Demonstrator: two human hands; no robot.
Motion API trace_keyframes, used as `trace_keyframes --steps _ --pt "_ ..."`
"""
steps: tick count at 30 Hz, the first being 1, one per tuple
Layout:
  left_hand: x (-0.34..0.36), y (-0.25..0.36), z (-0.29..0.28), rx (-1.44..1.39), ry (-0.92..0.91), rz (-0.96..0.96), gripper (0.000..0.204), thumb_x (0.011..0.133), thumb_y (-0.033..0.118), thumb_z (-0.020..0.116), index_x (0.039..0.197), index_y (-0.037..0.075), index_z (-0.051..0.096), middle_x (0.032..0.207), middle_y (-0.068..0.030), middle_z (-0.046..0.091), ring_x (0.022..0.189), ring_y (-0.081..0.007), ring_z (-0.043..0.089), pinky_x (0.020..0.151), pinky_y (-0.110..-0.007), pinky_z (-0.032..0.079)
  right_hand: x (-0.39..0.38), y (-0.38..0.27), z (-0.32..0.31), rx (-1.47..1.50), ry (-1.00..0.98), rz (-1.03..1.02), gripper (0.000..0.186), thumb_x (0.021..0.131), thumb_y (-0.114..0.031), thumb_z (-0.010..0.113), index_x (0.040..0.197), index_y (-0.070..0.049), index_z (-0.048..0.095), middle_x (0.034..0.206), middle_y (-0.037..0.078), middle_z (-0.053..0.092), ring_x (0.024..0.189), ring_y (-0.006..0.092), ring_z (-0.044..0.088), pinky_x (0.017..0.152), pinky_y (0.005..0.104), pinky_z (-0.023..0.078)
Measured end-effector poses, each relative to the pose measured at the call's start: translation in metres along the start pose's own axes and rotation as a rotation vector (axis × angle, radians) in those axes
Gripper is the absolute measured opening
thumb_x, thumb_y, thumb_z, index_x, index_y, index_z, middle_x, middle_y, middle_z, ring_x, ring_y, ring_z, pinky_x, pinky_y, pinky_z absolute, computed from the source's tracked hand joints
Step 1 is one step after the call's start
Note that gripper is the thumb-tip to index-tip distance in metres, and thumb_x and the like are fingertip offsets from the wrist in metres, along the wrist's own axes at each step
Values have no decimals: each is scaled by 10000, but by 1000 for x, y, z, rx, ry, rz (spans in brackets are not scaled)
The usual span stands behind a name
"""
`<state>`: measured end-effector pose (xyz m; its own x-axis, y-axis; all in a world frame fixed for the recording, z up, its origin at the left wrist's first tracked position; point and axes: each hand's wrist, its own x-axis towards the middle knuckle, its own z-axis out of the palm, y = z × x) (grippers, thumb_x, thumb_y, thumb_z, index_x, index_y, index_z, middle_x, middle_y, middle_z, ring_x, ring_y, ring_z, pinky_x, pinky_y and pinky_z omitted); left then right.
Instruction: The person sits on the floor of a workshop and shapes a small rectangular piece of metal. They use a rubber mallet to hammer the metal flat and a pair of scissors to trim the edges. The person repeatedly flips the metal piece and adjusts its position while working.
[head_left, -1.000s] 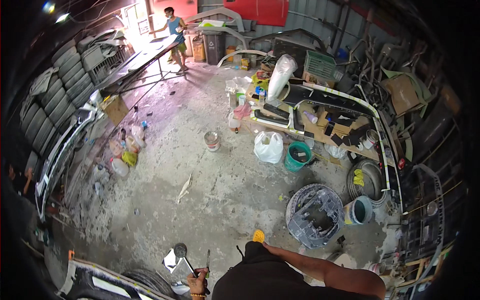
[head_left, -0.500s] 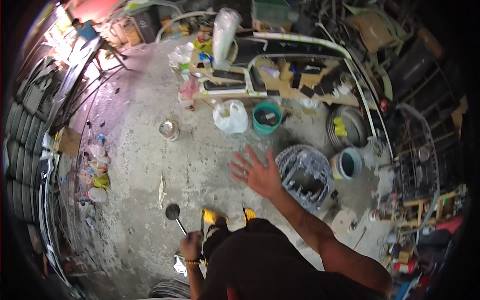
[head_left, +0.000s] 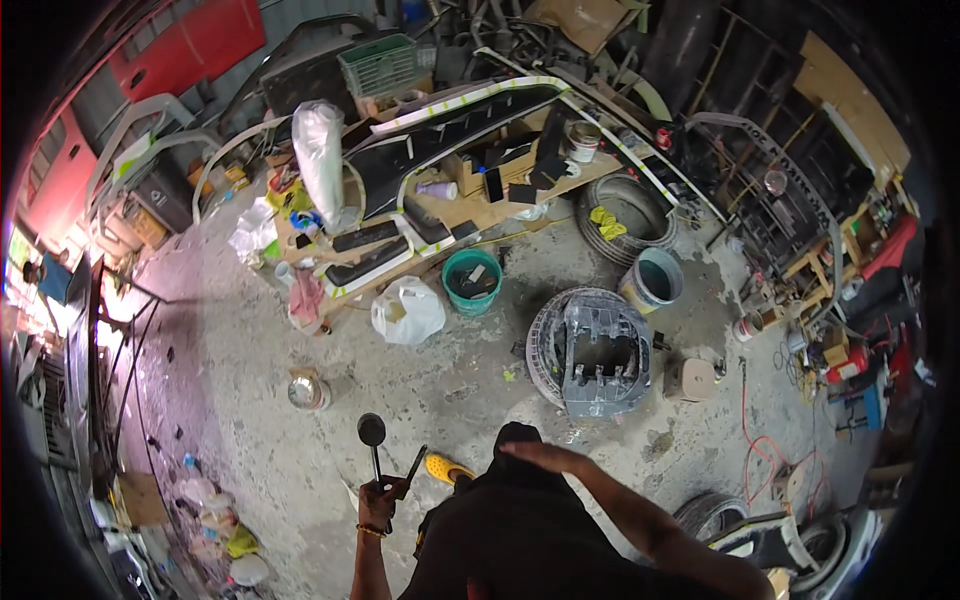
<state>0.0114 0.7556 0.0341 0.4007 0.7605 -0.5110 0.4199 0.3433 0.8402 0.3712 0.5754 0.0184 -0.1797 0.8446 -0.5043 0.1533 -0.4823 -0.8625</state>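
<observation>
My left hand is closed round the handle of a ladle-like tool with a round dark head, pointing away from me. A thin dark stick slants up beside it and appears to be in the same hand. Over my raised dark-clothed knee, my right hand is held edge-on, its fingers stretched out and nothing visible in it. One yellow clog shows on the concrete floor between the hands. A metal can stands ahead of the tool's head.
A tyre bearing a grey plastic part lies ahead right, near a pale bucket. Farther off are a green bucket, a white plastic bag and a cardboard-covered work area. A red hose curls on the right.
My view has turned to the right. My right hand, spread wide before, has drawn back to my knee. The left hand still holds the tool, and the dark stick beside it shows more clearly.
</observation>
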Motion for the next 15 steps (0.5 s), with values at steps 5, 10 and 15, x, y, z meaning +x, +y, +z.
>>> trace_keyframes --steps 5,10,15 --pt "50 25 -14 90 -111 -35 189 887 218 802 912 33 773 636 20 654 430 -21 435 393 -230 292 -4 21 42 107 353 269 610 1051 -565 434 1458 -126 550 1543 121 478 1467 248 382 1223 363 265" --pt "77 48 3 133 -123 -34 220 852 247 824 885 34 778 636 14 662 438 -25 426 405 -249 288 7 36 9 154 542 146 537 1004 -506 595 1341 -89 637 1298 115 669 1231 242 605 1076 360 449" --pt "99 63 22 183 -74 -28 209 873 199 772 882 -10 771 682 -40 703 566 -72 585 499 -260 411 15 161 -50 -165 501 353 540 965 -572 604 1170 -88 725 1128 109 742 1078 270 688 959 369 523"
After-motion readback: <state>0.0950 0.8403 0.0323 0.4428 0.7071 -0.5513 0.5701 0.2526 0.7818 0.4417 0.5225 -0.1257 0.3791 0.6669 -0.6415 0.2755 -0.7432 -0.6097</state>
